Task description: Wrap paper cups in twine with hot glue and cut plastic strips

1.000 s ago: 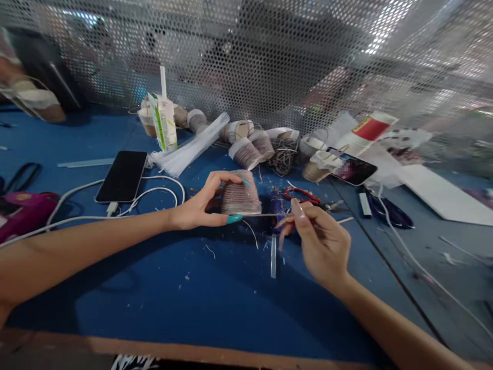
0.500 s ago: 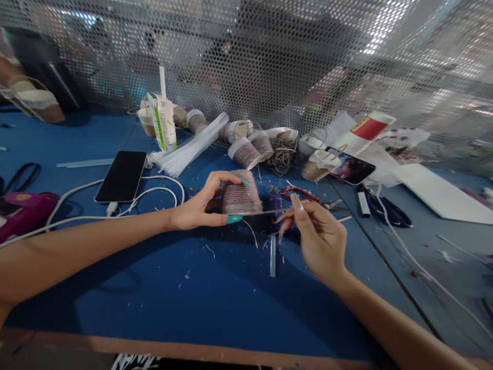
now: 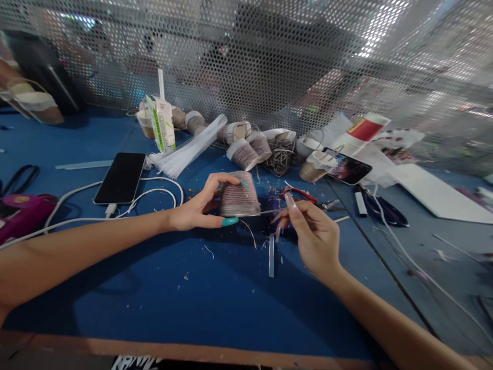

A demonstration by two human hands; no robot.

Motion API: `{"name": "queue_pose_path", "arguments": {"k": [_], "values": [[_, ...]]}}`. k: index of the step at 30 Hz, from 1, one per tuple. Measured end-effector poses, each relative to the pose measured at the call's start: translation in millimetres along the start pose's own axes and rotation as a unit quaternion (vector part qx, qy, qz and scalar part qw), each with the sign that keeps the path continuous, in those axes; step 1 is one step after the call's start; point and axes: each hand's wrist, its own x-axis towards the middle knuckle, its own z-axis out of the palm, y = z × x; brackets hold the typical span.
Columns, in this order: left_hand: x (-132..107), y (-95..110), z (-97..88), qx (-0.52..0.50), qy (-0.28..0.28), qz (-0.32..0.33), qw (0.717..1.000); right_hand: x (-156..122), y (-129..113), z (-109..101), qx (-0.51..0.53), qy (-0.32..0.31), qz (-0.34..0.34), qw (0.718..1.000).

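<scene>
- Left hand (image 3: 196, 210): thumb below and fingers curled over the top, closed round a spool (image 3: 239, 195) of fine pinkish wire. The spool lies on its side, resting on the blue table (image 3: 192, 298) near mid-field.
- Right hand (image 3: 314, 239): thumb and fingertips pinched together on a thin strand (image 3: 265, 211) that runs from the lower edge of the spool across to the pinch. The other fingers are loosely folded and hold nothing else that I can make out.
- Strand reads nearly straight and level between the two hands; whether it is fully taut I cannot tell.
- Judgement on technique: the spool wants a firm but not crushing hold, so the windings don't slip sideways. The pull is best kept in line with the windings, low over the table, pinch close to the strand's end to avoid kinks.
- Hazard, as I judge it: red-handled snips (image 3: 298, 194) lie just behind the right hand and a clear strip (image 3: 271, 255) lies just in front of it; loose wire could snag on either.
- Surroundings: dark phone (image 3: 121, 177) with a white cable (image 3: 77, 192) to the left, other spools (image 3: 243, 153) along the mesh screen (image 3: 269, 61) at the back.
</scene>
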Motion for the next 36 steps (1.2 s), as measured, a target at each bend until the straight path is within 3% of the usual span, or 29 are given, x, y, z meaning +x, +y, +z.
{"name": "queue_pose_path", "arguments": {"k": [6, 13, 18, 22, 29, 32, 36], "values": [[0.6, -0.5, 0.2, -0.008, 0.000, 0.010, 1.000, 0.2, -0.9, 0.0, -0.011, -0.003, -0.008, 1.000], [1.7, -6.9, -1.3, 0.003, 0.039, 0.046, 0.998, 0.3, -1.3, 0.2, -0.011, -0.012, -0.001, 1.000], [2.9, -8.8, -0.9, 0.024, 0.080, 0.041, 0.996, 0.1, -2.6, 0.3, -0.013, -0.017, 0.006, 1.000], [2.9, -9.2, 0.0, -0.037, 0.102, 0.013, 0.994, 0.1, 0.7, 0.0, -0.020, -0.029, 0.005, 0.999], [1.3, -14.3, -1.1, -0.076, 0.108, 0.004, 0.991, 0.4, 6.7, 1.6, -0.132, -0.033, -0.055, 0.989], [1.9, -12.6, -0.6, -0.088, 0.111, 0.000, 0.990, -3.5, 7.7, 2.0, -0.209, -0.008, -0.077, 0.975], [3.3, -10.9, 0.0, -0.111, 0.120, -0.002, 0.986, -9.8, 7.7, 1.2, -0.201, 0.064, -0.078, 0.974]]}}
